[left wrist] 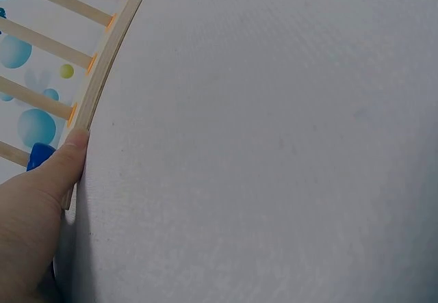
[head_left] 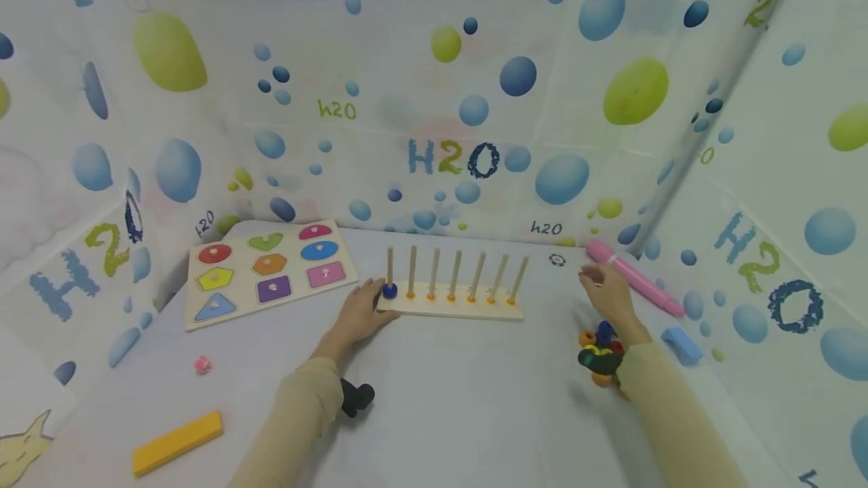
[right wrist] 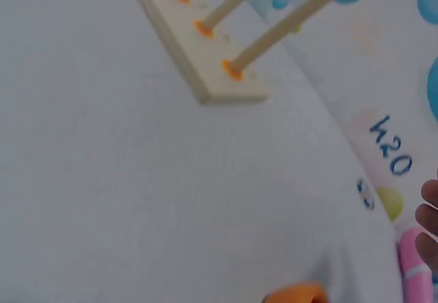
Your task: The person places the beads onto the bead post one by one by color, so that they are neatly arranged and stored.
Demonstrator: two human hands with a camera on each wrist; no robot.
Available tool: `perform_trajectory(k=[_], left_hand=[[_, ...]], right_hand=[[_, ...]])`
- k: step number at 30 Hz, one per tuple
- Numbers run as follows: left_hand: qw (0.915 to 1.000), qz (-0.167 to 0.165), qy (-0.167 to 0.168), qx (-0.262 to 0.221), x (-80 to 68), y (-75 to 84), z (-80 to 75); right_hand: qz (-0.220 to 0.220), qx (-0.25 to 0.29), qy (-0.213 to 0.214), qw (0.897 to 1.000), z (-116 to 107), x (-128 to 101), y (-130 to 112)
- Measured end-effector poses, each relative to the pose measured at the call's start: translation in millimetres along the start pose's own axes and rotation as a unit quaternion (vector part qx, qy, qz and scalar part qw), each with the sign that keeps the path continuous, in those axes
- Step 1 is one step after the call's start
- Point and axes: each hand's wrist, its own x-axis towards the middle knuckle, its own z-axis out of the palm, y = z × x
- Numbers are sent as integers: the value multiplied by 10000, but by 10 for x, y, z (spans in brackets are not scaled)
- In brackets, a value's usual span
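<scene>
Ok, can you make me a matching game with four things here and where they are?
1. dark blue ring
2. flat yellow bar
3. long pink tube
4. left hand

A. along the white table's right edge
B. around the leftmost wooden peg
C. gripping the pale wooden pegboard's left end
D. near left of the table

Pairs: 1-B, 2-D, 3-A, 4-C

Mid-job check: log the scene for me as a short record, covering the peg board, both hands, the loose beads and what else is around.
Peg board: seven pegs; blue bead on the leftmost peg, other six bare
Left hand: holds the board's left end
Right hand: near the pink tube; whether it holds anything is unclear
Loose beads: mixed colours, partly hidden by the right wrist
Left side: shape puzzle, yellow block
</scene>
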Motion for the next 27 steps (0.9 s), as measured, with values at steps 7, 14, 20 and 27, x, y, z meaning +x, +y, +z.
perform_trajectory(k=[7,14,20,27], left_hand=[[9997,24,153,-183,-40,61,-45],[9999,1,82,-126,-16,40,-19],[10000,-82,-2,12,0,1,-3],[9999,-102,-16,-82,-32,31,-26]], right_hand=[[381,-317,-758,9959,-76,-405,488],[263,-727,-1152,9903,-256,-545,723],[373,-752,-1326,9876,-317,-612,726],[682,-473,-1419,9864,-285,-596,755]])
